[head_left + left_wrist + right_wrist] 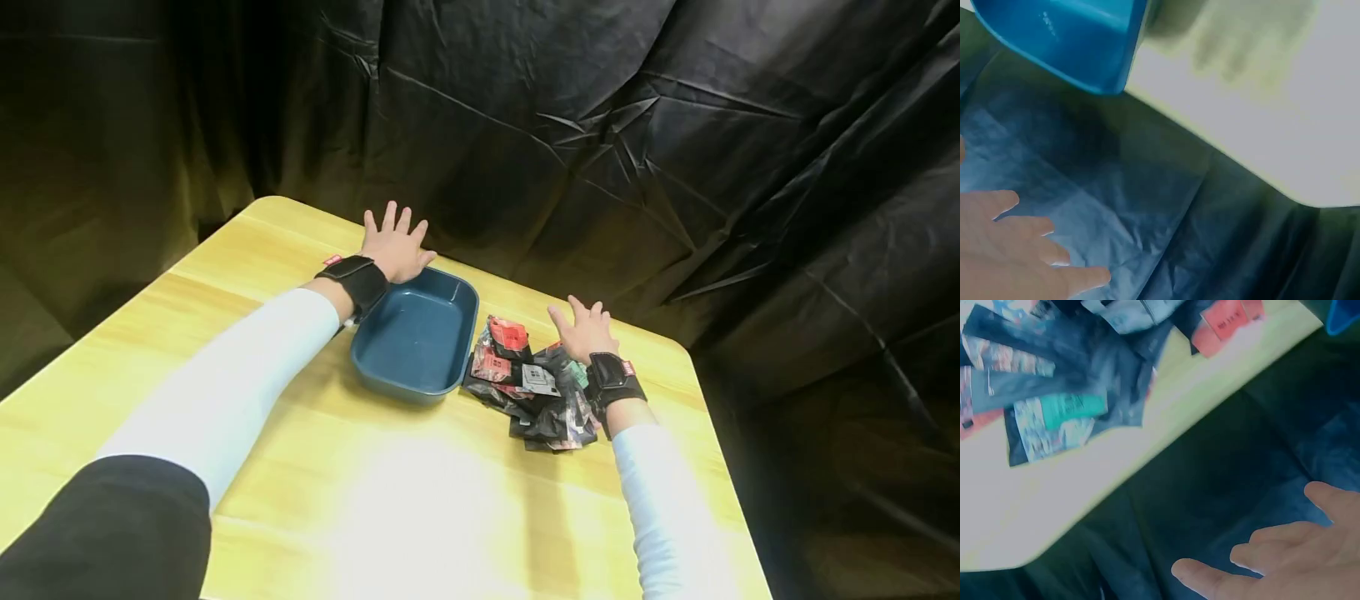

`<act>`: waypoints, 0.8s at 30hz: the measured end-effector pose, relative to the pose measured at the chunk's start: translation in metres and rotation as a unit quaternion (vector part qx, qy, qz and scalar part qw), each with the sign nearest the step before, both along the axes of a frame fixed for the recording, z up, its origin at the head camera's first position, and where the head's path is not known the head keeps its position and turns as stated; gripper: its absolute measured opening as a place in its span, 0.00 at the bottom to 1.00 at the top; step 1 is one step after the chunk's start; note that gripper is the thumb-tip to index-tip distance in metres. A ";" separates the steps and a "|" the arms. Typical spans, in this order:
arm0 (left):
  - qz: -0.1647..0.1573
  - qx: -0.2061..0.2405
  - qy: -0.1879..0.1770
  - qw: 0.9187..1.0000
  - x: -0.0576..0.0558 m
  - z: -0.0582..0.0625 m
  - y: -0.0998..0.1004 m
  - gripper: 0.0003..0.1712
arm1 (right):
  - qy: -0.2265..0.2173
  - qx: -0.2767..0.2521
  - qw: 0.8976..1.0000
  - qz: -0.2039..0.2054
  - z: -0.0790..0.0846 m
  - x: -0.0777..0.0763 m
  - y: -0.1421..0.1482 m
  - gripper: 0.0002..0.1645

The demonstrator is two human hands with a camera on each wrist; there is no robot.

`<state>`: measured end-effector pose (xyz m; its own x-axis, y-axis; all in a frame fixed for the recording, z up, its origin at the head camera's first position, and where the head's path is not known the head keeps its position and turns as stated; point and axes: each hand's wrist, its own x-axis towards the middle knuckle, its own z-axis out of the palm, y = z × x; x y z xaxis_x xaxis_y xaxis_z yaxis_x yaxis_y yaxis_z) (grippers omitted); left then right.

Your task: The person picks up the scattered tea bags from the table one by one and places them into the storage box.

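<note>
Dark sleeve (pixel 112 533) closest, lower left of frame; it leads up to the left hand (pixel 397 246), top centre, fingers straight and spread wide, no grip on anything. That hand sits by the upper end of the tray (pixel 416 333); can't tell if the thumb touches the rim. Right hand (pixel 588 333), right of centre, also spread wide and holding nothing, above the upper right of the packets (pixel 536 404); contact unclear in the head view, but the right wrist view shows fingers apart from the pile. Packets lie in a loose heap right of centre, just beside the tray's right wall, overlapping, red packet (pixel 510 333) at the top end. Handling guess: packets light, soft, slick film, apt to slide over each other; pinch a free corner or flat seam, easy on the middle since contents are hidden. Tray looks stiff, smooth, fairly light; take it by the rim on two opposite sides. Edges: back of the tabletop (pixel 285 483) runs close behind both tray and heap, curtain (pixel 525 167) hanging beyond, so a push toward the top of frame risks a drop. Most room is lower centre, between the forearms; gap between tray and heap is tight.
</note>
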<state>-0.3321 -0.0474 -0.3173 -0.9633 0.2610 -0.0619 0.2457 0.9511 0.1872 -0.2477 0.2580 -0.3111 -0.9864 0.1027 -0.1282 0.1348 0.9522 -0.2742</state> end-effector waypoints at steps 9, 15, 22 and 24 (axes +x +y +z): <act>0.006 0.017 -0.021 1.000 -0.002 -0.037 -0.002 0.39 | -0.034 0.005 0.999 0.006 -0.041 -0.012 0.001 0.41; 0.015 0.012 -0.039 0.999 -0.001 -0.059 -0.009 0.39 | -0.049 0.002 0.999 0.018 -0.062 -0.026 -0.004 0.42; 0.016 0.019 -0.060 0.998 -0.002 -0.079 -0.011 0.42 | -0.077 -0.006 0.997 0.025 -0.080 -0.038 -0.014 0.40; 0.016 0.022 -0.062 0.998 -0.002 -0.083 -0.010 0.43 | -0.084 -0.005 0.996 0.030 -0.088 -0.041 -0.016 0.39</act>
